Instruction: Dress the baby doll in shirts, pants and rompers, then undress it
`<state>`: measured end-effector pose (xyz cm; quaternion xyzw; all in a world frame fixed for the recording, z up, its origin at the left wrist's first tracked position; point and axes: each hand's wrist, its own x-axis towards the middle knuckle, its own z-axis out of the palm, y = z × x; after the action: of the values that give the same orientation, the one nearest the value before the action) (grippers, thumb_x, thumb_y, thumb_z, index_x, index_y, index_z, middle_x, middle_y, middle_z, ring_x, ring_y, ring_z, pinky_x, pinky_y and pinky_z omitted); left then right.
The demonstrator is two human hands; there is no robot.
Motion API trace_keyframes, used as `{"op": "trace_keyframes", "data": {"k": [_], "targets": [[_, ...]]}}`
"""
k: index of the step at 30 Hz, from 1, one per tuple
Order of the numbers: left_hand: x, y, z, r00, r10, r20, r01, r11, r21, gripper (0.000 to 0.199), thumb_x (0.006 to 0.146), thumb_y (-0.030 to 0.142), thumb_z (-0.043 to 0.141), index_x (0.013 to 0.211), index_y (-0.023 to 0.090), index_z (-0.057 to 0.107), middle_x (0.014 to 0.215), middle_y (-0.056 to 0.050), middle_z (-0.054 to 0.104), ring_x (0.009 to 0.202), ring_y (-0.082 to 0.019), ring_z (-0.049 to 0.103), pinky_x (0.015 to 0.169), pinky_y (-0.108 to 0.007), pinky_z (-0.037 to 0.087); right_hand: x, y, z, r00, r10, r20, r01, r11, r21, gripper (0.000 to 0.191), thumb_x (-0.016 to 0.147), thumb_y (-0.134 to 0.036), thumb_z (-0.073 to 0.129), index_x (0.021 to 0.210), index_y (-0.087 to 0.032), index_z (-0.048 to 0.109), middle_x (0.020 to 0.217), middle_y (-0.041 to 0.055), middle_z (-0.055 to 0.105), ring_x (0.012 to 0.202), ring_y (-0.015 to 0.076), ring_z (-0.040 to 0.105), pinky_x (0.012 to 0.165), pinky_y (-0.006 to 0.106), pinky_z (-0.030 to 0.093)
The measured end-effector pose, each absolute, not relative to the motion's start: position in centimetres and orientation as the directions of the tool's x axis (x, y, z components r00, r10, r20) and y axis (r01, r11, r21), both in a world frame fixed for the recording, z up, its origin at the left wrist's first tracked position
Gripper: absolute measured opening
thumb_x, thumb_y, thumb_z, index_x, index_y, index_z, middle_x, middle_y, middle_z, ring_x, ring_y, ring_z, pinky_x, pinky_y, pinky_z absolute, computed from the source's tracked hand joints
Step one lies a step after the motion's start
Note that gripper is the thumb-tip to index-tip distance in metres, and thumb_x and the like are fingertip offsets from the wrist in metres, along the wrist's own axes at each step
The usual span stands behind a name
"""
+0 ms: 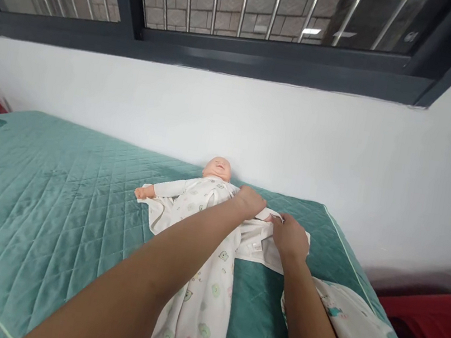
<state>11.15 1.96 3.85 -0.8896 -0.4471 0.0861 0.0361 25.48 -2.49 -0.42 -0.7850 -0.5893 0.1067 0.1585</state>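
Note:
A baby doll (217, 168) lies face up, its head by the wall. White baby clothes with small coloured prints (209, 279) cover its body and spread toward me. One doll hand (145, 192) pokes out of a sleeve at the left. My left hand (251, 202) is closed around the doll's other sleeved arm near the shoulder. With closed fingers, my right hand (291, 238) grips the cuff end of that white sleeve (266, 214), where a bit of the doll's hand shows. Beneath both hands, an open white garment flap (258, 247) is spread out.
Everything lies on a green quilted cover (74, 214). A white printed cloth (370, 332) rests at the lower right, beside my right forearm. The white wall (166, 109) and a dark-framed window (267, 59) stand behind. Something red (429, 335) is beyond the right edge.

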Motion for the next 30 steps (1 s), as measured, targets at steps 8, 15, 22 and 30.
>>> {"op": "trace_keyframes", "data": {"k": [8, 15, 22, 30], "targets": [[9.3, 1.8, 5.7, 0.585, 0.807, -0.082, 0.792, -0.59, -0.157, 0.04, 0.086, 0.024, 0.058, 0.125, 0.015, 0.058, 0.122, -0.017, 0.067, 0.111, -0.032, 0.064, 0.088, -0.046, 0.05, 25.5, -2.9, -0.8, 0.321, 0.947, 0.018, 0.873, -0.289, -0.393, 0.044, 0.096, -0.038, 0.032, 0.128, -0.023, 0.059, 0.109, 0.0155, 0.07, 0.102, 0.0278, 0.067, 0.084, 0.038, 0.047], [7.5, 2.4, 6.0, 0.564, 0.825, -0.043, 0.809, -0.563, -0.168, 0.039, 0.085, 0.018, 0.055, 0.124, 0.016, 0.058, 0.123, -0.016, 0.066, 0.112, -0.031, 0.062, 0.088, -0.042, 0.049, 25.7, -2.7, -1.2, 0.329, 0.944, 0.024, 0.842, -0.282, -0.46, 0.049, 0.096, -0.044, 0.03, 0.13, -0.021, 0.058, 0.112, 0.0186, 0.069, 0.106, 0.0351, 0.065, 0.086, 0.046, 0.046], [7.8, 1.6, 5.7, 0.57, 0.819, -0.07, 0.805, -0.573, -0.153, 0.039, 0.085, 0.029, 0.059, 0.122, 0.018, 0.056, 0.119, -0.014, 0.067, 0.106, -0.029, 0.064, 0.086, -0.039, 0.05, 27.0, -1.1, -1.9, 0.362, 0.93, 0.058, 0.757, -0.257, -0.601, 0.046, 0.088, -0.048, 0.05, 0.12, -0.022, 0.069, 0.122, 0.0159, 0.068, 0.114, 0.0353, 0.061, 0.091, 0.043, 0.045], [8.0, 0.9, 5.3, 0.58, 0.813, -0.062, 0.805, -0.583, -0.112, 0.037, 0.089, 0.031, 0.057, 0.122, 0.015, 0.055, 0.117, -0.015, 0.067, 0.105, -0.03, 0.064, 0.085, -0.041, 0.05, 28.8, 0.5, -3.1, 0.389, 0.92, 0.057, 0.452, -0.137, -0.881, 0.037, 0.064, -0.039, 0.073, 0.094, -0.016, 0.075, 0.057, 0.0004, 0.062, 0.051, 0.0157, 0.054, 0.048, 0.026, 0.038]]}}
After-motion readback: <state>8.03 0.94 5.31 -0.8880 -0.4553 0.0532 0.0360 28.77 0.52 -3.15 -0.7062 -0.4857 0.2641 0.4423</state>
